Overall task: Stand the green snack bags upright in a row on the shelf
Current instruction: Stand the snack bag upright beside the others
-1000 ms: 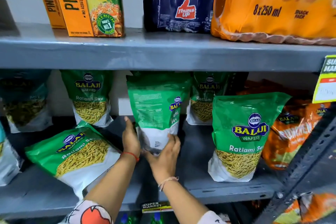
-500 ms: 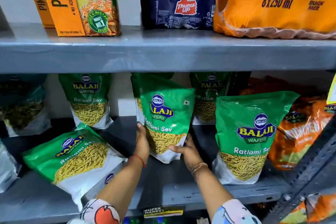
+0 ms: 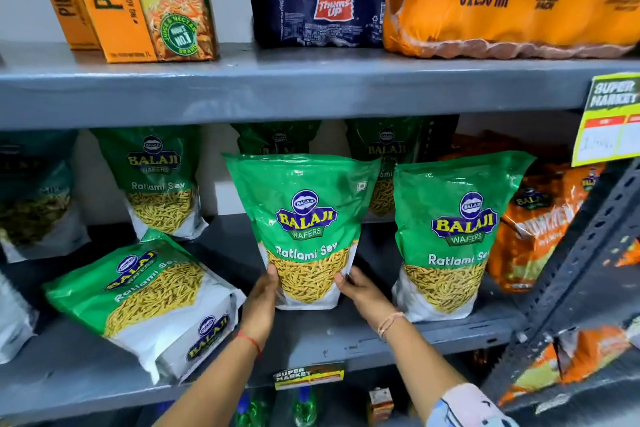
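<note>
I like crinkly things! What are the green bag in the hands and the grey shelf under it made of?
The green bag looks like glossy plastic film: light glints off it and its top is wrinkled. The shelf looks like metal painted dull grey, with small scuffs, though the paint hides what is underneath.

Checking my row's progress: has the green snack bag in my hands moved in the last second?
Yes. The green snack bag turned front-out and came forward, nearly level with the standing green bag on its right.
</note>
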Demonstrator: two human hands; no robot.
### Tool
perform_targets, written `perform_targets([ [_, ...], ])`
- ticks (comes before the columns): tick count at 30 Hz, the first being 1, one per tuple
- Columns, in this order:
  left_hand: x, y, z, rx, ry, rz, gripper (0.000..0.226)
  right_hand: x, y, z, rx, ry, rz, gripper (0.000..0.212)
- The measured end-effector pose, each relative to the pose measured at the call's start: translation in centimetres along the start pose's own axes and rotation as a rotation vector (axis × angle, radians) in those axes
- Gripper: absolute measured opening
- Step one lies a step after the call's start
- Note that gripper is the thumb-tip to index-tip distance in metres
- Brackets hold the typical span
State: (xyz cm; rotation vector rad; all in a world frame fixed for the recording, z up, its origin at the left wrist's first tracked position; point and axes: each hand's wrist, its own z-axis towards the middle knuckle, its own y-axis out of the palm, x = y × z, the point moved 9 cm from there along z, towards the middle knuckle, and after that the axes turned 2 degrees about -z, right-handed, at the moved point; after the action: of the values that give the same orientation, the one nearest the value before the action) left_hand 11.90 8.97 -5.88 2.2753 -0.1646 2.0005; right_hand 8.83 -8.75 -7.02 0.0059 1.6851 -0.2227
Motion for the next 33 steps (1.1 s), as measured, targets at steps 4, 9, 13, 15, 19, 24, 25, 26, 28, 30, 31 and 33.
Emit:
perform_targets([
  [4,0.1,-0.4,-2.9,0.052,0.039,0.008,0.055,0.1,-0.4,-2.0,-0.021,0.015,-0.057,0.033],
  [9,-0.4,-0.7,-3.6,0.089,0.023,0.053,0.034,0.0,-0.4,-3.0,-0.048,0.001,-0.095,0.036],
  [13,-0.6,-0.9,-4.0,0.111,-0.005,0.032,0.043,0.4,-0.3,-2.9,-0.066,0.000,-0.068,0.031],
  [15,-0.3,-0.9,-4.3,0.106,-0.022,0.023,0.058,0.1,-0.2,-3.0,-0.079,-0.013,-0.019,0.034],
  [19,1.9,-1.7,-6.4,0.114,0.084,0.091,0.050,-1.9,-1.0,-5.2,0.094,-0.174,0.128,0.047],
  [24,4.7,-9.3,-12.4,0.319,0.371,0.051,0.014,-4.4,1.5,-13.4,0.571,-0.507,-0.230,0.025],
  [25,5.1,-11.9,-13.3,0.418,0.404,0.048,0.020,-6.0,3.9,-14.4,0.532,-0.617,-0.295,0.025],
  [26,5.4,-14.7,-13.6,0.513,0.409,0.034,0.025,-8.2,6.9,-14.8,0.461,-0.718,-0.325,0.026],
  [28,4.4,-19.0,-12.6,0.608,0.283,0.000,0.034,-12.3,12.1,-13.6,0.316,-0.821,-0.391,0.032],
  [30,1.9,-20.8,-9.6,0.468,0.035,-0.085,0.046,-15.6,15.6,-9.6,0.254,-0.730,-0.476,0.037],
  [31,0.7,-20.8,-8.5,0.365,-0.100,-0.174,0.049,-16.4,17.3,-6.6,0.209,-0.623,-0.531,0.037],
  [33,-1.3,-19.4,-7.2,0.171,-0.327,-0.276,0.060,-15.2,19.6,-0.9,0.078,-0.334,-0.678,0.038],
])
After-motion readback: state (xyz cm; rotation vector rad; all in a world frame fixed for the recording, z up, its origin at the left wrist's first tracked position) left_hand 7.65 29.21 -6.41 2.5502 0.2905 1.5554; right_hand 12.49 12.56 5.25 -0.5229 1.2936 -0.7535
